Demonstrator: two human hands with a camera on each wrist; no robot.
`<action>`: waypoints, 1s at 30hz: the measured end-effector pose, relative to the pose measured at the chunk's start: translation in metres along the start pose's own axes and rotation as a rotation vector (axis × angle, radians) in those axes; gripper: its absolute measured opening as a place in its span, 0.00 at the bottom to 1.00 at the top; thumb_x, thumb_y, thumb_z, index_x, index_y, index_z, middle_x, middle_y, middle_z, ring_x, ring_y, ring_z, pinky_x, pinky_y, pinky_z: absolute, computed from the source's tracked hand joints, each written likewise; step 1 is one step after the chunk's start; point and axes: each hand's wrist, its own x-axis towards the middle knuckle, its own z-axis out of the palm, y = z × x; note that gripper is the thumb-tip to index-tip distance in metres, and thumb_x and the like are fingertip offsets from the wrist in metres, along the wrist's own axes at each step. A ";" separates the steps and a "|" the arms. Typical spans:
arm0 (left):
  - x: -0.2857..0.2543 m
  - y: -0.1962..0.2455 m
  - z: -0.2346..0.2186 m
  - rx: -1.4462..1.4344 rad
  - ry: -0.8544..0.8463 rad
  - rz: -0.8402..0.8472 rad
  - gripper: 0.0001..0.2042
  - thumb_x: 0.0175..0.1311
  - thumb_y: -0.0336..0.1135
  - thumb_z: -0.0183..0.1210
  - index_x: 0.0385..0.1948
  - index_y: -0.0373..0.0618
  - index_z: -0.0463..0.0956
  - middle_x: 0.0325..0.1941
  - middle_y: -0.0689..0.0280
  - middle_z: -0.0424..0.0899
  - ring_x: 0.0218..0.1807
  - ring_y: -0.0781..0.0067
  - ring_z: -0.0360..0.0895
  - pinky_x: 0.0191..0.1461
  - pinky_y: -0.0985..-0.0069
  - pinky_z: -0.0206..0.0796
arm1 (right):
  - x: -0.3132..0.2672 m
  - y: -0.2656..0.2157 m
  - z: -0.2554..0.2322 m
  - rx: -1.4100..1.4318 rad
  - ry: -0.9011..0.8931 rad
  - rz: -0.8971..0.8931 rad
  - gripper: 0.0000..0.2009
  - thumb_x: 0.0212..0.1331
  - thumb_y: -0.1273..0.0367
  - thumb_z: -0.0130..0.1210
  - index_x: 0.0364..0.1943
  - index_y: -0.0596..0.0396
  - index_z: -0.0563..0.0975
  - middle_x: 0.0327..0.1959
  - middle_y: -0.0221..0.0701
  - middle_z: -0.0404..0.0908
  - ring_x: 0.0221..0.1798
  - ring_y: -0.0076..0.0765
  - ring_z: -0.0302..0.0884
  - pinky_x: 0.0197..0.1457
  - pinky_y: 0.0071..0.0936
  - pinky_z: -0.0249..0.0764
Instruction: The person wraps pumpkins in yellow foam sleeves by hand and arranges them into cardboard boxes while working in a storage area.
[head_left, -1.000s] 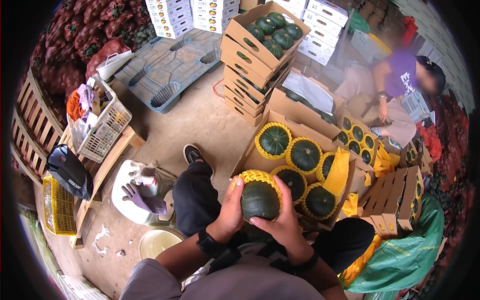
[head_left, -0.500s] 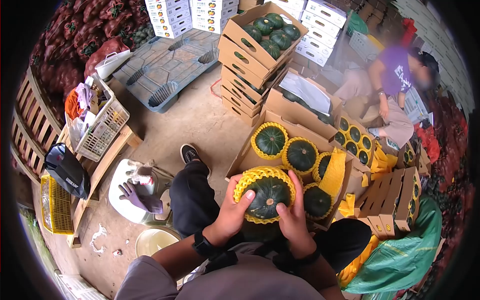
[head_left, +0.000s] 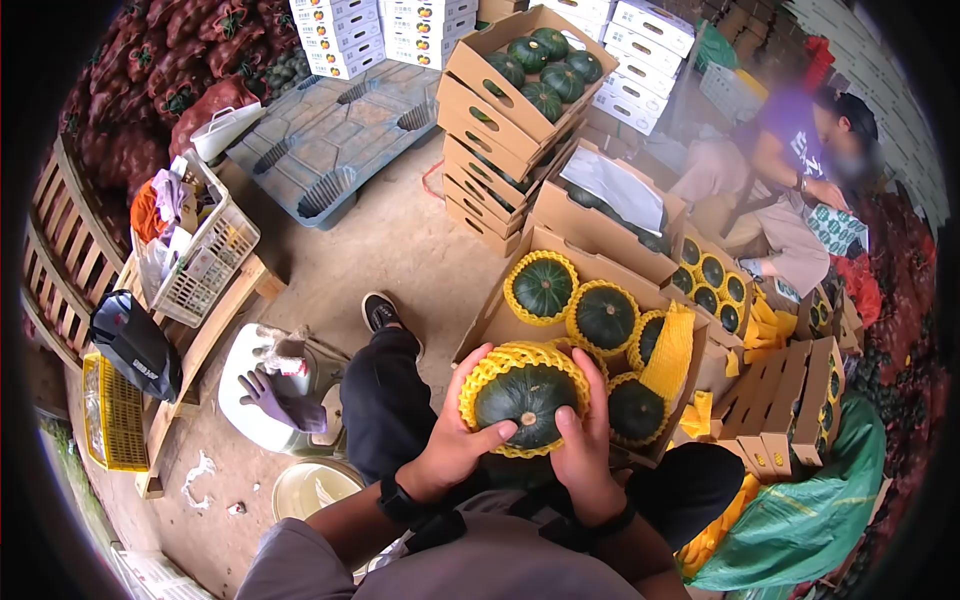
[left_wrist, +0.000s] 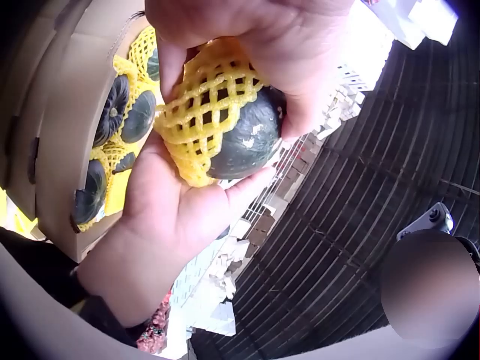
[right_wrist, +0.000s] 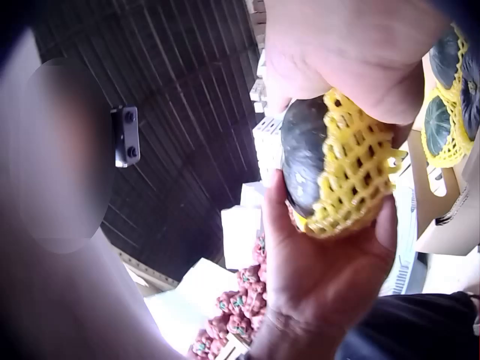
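Note:
Both hands hold a dark green kabocha squash in front of the lap. My left hand grips its left side, thumb across the upper face. On the other side my right hand curls round it, thumb near the pale round scar. A yellow foam net sleeve wraps the squash's sides, leaving the face toward me bare. Just beyond, an open cardboard box contains netted squashes; the held squash partly hides one. A flat yellow net sleeve lies over the box's right side.
Stacked cardboard boxes of squashes stand behind. A person sits at the right, holding a printed sheet. Left are a stool with gloves, a bucket and a crate. A green sack lies at the right.
The squash has been turned so its scarred end faces me, and the net now reaches round its sides. My thumbs have shifted over its face. The seated person has lifted a printed sheet.

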 end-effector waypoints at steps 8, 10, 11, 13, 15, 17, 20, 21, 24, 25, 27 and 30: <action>-0.012 -0.012 -0.013 -0.519 -0.034 -0.267 0.35 0.64 0.56 0.49 0.66 0.44 0.51 0.67 0.57 0.62 0.66 0.61 0.63 0.69 0.64 0.54 | 0.009 -0.001 -0.004 -0.924 -0.286 -0.290 0.37 0.54 0.57 0.57 0.66 0.58 0.57 0.66 0.56 0.51 0.67 0.61 0.54 0.68 0.44 0.54; -0.009 -0.019 -0.021 -0.508 0.027 -0.346 0.31 0.66 0.48 0.51 0.66 0.46 0.49 0.64 0.59 0.64 0.65 0.64 0.64 0.67 0.67 0.57 | 0.006 -0.009 0.008 -1.039 -0.437 -0.296 0.47 0.45 0.54 0.66 0.68 0.55 0.53 0.68 0.58 0.44 0.70 0.65 0.46 0.70 0.47 0.51; -0.011 -0.018 -0.020 -0.399 0.114 -0.393 0.29 0.67 0.45 0.51 0.65 0.47 0.51 0.61 0.61 0.66 0.62 0.67 0.66 0.64 0.70 0.60 | 0.005 -0.011 0.011 -1.084 -0.560 -0.214 0.52 0.40 0.52 0.70 0.69 0.53 0.50 0.70 0.58 0.41 0.72 0.65 0.42 0.71 0.48 0.48; -0.005 -0.012 -0.014 -0.093 0.099 -0.268 0.28 0.69 0.50 0.47 0.66 0.49 0.51 0.58 0.62 0.67 0.59 0.69 0.67 0.58 0.72 0.65 | 0.017 -0.010 0.003 -0.956 -0.550 -0.097 0.51 0.38 0.55 0.71 0.68 0.52 0.52 0.69 0.51 0.47 0.73 0.56 0.45 0.71 0.44 0.51; 0.011 0.003 -0.032 0.114 -0.005 -0.355 0.29 0.70 0.57 0.41 0.66 0.51 0.51 0.57 0.62 0.67 0.58 0.70 0.67 0.51 0.74 0.68 | 0.038 0.001 -0.019 -0.503 -0.579 0.057 0.44 0.42 0.59 0.69 0.65 0.55 0.56 0.65 0.46 0.57 0.69 0.46 0.55 0.68 0.42 0.57; 0.036 0.043 -0.041 0.579 0.039 -0.385 0.32 0.66 0.64 0.38 0.61 0.49 0.62 0.43 0.58 0.78 0.43 0.65 0.79 0.45 0.73 0.71 | 0.051 0.005 -0.009 0.049 -0.268 0.181 0.40 0.48 0.63 0.65 0.63 0.56 0.54 0.58 0.37 0.64 0.61 0.36 0.65 0.63 0.33 0.64; 0.069 0.028 -0.065 1.618 0.071 -0.374 0.24 0.63 0.56 0.46 0.44 0.45 0.75 0.33 0.53 0.83 0.39 0.56 0.81 0.45 0.67 0.72 | 0.087 0.030 -0.003 -0.157 -0.155 -0.003 0.40 0.47 0.63 0.66 0.63 0.55 0.54 0.59 0.39 0.64 0.60 0.37 0.66 0.61 0.33 0.67; 0.075 0.015 -0.074 1.703 -0.001 -0.422 0.21 0.62 0.53 0.47 0.40 0.44 0.77 0.33 0.53 0.83 0.40 0.54 0.81 0.45 0.65 0.72 | 0.098 0.041 -0.008 -0.314 -0.228 -0.073 0.40 0.46 0.63 0.66 0.62 0.55 0.55 0.59 0.40 0.63 0.60 0.39 0.66 0.61 0.35 0.66; 0.077 0.000 -0.084 1.725 -0.052 -0.439 0.17 0.60 0.47 0.48 0.33 0.45 0.80 0.33 0.54 0.83 0.40 0.52 0.80 0.45 0.62 0.72 | 0.107 0.053 -0.013 -1.227 -0.490 -0.154 0.36 0.40 0.57 0.67 0.59 0.43 0.66 0.57 0.45 0.62 0.59 0.52 0.64 0.61 0.42 0.66; 0.077 -0.002 -0.086 1.691 -0.044 -0.430 0.16 0.60 0.46 0.48 0.32 0.45 0.81 0.34 0.55 0.83 0.40 0.52 0.81 0.46 0.62 0.72 | 0.101 0.051 -0.004 -1.480 -0.565 0.049 0.36 0.40 0.54 0.66 0.59 0.38 0.67 0.58 0.46 0.62 0.60 0.54 0.64 0.60 0.43 0.67; 0.076 0.003 -0.080 1.693 -0.058 -0.462 0.16 0.60 0.45 0.47 0.33 0.46 0.81 0.34 0.55 0.83 0.39 0.53 0.81 0.46 0.62 0.72 | 0.110 0.039 0.027 -1.704 -0.566 0.312 0.37 0.37 0.50 0.66 0.59 0.29 0.67 0.58 0.45 0.62 0.59 0.58 0.64 0.56 0.45 0.70; 0.078 0.001 -0.082 1.737 -0.083 -0.482 0.15 0.60 0.44 0.48 0.33 0.46 0.81 0.33 0.55 0.83 0.40 0.53 0.81 0.46 0.62 0.72 | 0.110 0.068 0.040 -1.927 -0.512 0.346 0.38 0.40 0.50 0.66 0.61 0.32 0.65 0.56 0.44 0.62 0.57 0.57 0.64 0.53 0.45 0.72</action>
